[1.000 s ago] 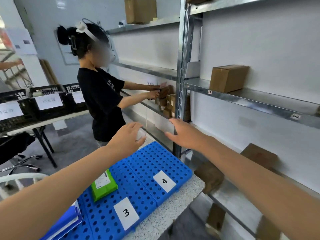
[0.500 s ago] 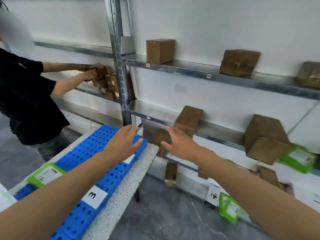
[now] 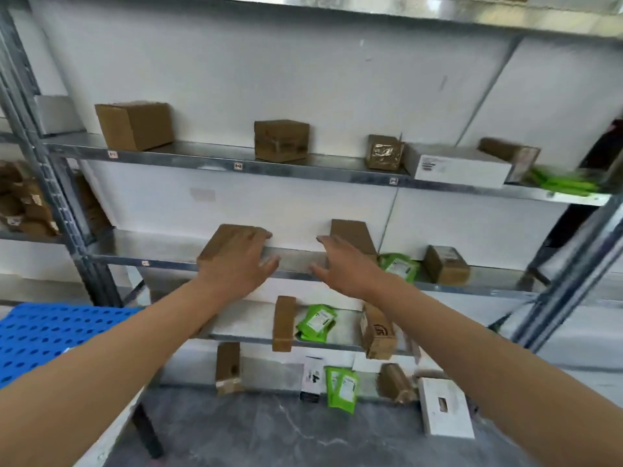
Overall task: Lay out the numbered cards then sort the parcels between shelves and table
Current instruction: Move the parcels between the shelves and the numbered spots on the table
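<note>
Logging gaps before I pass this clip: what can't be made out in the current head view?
Head view, all items:
The left hand covers the front of the brown cardboard box on the middle shelf; contact unclear.
Small shelf-edge labels: too small to read.
Green pouches, right end of the upper shelf: motion-blurred.
Blue perforated mat: cut off by the left edge and the forearm.

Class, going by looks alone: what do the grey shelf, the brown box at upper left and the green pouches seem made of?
Grey shelf: likely galvanised steel; dull metallic sheen, blurred reflections. Brown box: matte cardboard, apparently; flat tan faces, folded edges. Green pouches: probably plastic film; bright, faintly glossy, white labels.
</note>
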`<state>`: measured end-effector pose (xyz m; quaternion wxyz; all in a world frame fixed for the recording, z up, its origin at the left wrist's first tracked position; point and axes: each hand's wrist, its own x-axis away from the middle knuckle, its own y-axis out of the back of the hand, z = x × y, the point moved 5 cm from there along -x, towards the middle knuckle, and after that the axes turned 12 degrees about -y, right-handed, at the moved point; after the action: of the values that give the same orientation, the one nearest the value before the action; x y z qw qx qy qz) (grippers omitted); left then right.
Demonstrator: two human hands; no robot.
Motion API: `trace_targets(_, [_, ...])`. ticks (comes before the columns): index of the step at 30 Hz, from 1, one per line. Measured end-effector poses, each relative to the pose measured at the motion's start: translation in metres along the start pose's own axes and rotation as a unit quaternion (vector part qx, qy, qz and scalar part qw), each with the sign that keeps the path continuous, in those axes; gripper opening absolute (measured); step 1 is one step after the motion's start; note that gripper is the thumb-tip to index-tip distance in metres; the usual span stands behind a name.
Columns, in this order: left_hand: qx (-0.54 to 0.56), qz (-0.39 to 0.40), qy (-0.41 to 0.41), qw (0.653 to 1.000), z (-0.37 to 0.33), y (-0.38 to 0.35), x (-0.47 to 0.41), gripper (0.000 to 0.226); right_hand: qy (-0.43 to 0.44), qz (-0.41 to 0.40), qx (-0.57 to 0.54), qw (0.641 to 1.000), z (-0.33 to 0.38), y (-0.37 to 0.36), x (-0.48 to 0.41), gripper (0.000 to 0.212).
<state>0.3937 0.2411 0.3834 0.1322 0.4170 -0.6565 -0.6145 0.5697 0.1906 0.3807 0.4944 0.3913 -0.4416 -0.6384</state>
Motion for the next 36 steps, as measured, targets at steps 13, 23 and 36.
trace_targets(13, [0.032,-0.011,-0.071,0.997,-0.228,-0.058,-0.102,0.05,-0.049,-0.044,-0.049,0.997,-0.223,0.109,0.07,0.06])
trace_targets(23, [0.036,-0.023,-0.15,0.988,-0.375,-0.088,-0.169,0.05,-0.099,-0.092,-0.037,0.99,-0.361,0.173,0.09,0.063])
trace_targets(36, [0.078,-0.006,-0.243,0.967,-0.49,-0.13,-0.294,0.052,-0.181,-0.146,-0.004,0.973,-0.488,0.264,0.076,0.065])
